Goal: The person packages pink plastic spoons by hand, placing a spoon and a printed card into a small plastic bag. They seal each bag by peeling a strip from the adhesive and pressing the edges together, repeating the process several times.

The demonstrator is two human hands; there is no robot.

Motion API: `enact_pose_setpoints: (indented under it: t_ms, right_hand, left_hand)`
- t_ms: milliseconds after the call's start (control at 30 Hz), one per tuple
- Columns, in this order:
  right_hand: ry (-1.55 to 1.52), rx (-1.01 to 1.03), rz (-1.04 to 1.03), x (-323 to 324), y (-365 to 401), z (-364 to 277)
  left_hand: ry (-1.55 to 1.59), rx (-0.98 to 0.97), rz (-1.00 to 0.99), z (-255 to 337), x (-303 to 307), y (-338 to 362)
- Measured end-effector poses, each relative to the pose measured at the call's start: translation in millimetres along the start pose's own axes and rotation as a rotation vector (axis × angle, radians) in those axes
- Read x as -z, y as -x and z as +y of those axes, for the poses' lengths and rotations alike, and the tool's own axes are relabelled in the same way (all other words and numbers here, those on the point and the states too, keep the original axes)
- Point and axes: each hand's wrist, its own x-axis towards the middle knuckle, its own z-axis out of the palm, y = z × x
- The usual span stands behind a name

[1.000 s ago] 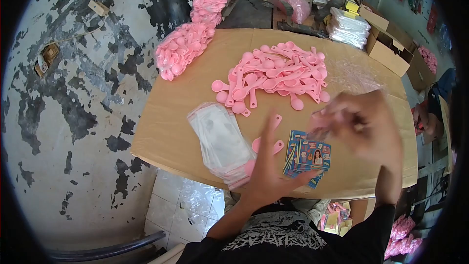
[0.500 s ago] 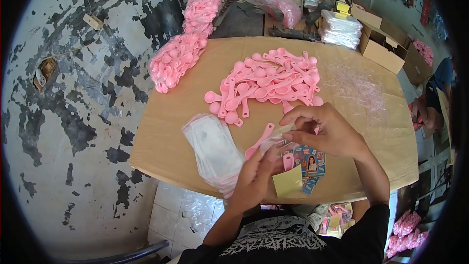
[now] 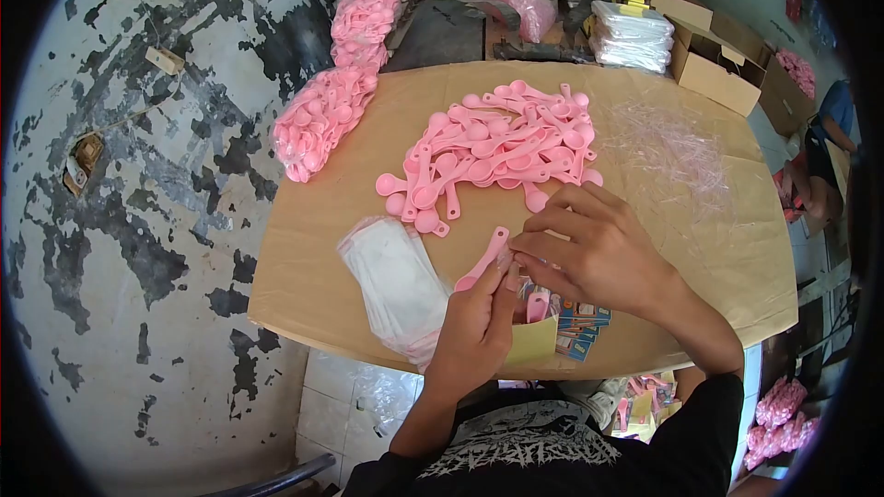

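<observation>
Nearest me, a yellow card [image 3: 530,342] and pink spoon [image 3: 538,306] showed below my left hand [image 3: 476,329] and right hand [image 3: 599,248], both narrow, pinching a clear bag [image 3: 526,288]. Blue printed cards [image 3: 583,324] lay at their five o'clock, stacked clear bags [image 3: 391,283] at nine. Across the tabletop [image 3: 718,285], the spoon pile [image 3: 505,152] sat at twelve, bagged spoons [image 3: 327,115] at ten.

Workshop: heaped spoons [image 3: 502,149], plastic bags [image 3: 391,285]

No legible text, brands or numbers in frame. Blue printed cards [image 3: 582,333], lower centre-right on the bench [image 3: 318,267]: any lettering too small to read. Black shirt [image 3: 525,446], bottom centre: spiky white print across the front, can't make out words.
</observation>
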Motion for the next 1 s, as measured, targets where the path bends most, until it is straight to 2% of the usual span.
enact_pose_setpoints:
  t_ms: [100, 200, 300, 367, 400, 433, 500, 533, 633, 733, 767, 833, 900, 967, 1000]
  right_hand:
    - [-0.030, -0.031, -0.054, 6.5, 1.3, -0.6]
    - [-0.170, -0.126, -0.088, 5.8, 4.0, 6.3]
    - [-0.442, -0.349, 0.028, 9.9, 3.8, 5.4]
    - [-0.490, -0.545, 0.155, 39.9, -5.8, 17.6]
    - [-0.598, -0.555, 0.237, 54.7, -5.6, 24.9]
    - [-0.706, -0.555, 0.317, 68.3, -2.5, 36.8]
    - [-0.953, -0.347, 0.009, 97.6, 19.4, 82.5]
    - [-1.072, -0.241, -0.149, 108.5, 34.5, 98.7]
    - [-0.498, -0.782, -0.270, 72.7, 83.9, 142.4]
    - [0.003, -0.778, 0.043, 62.9, 99.0, 161.4]
    - [-0.074, -0.765, 0.154, 68.1, 101.8, 161.3]
    - [-0.235, -0.733, 0.377, 81.5, 59.1, 114.8]
    - [-0.573, -0.568, 0.130, 66.4, 43.9, 75.0]
    - [-0.693, -0.453, -0.162, 46.3, 26.1, 33.0]
    - [-0.757, -0.557, -0.136, 33.9, 22.9, 24.0]
  left_hand:
    - [-0.126, 0.004, -0.087, -2.6, 3.0, -0.8]
    - [-0.382, 0.028, -0.173, 12.2, 4.1, 1.0]
    - [-0.224, -0.021, -0.174, -7.0, 5.6, 1.6]
    - [-0.002, -0.125, -0.173, -6.6, 1.2, 0.2]
    - [0.112, -0.175, -0.171, -6.3, -0.7, 0.0]
    - [0.232, -0.086, -0.192, -5.6, 0.4, 0.5]
    - [0.465, 0.104, -0.227, -2.5, 10.5, 4.6]
    - [0.465, 0.171, -0.259, 1.3, 16.5, 2.9]
    - [0.487, 0.145, -0.287, 4.1, 17.6, -2.8]
    - [0.526, 0.126, -0.398, 9.1, 29.5, -8.9]
    - [0.575, 0.133, -0.442, 11.0, 33.2, -11.8]
    - [0.499, 0.196, -0.494, 34.0, 36.8, -19.5]
    - [0.433, 0.198, -0.529, 55.2, 39.0, -34.0]
    - [0.420, 0.188, -0.527, 57.8, 38.2, -49.9]
    - [0.417, 0.164, -0.522, 48.5, 38.2, -60.9]
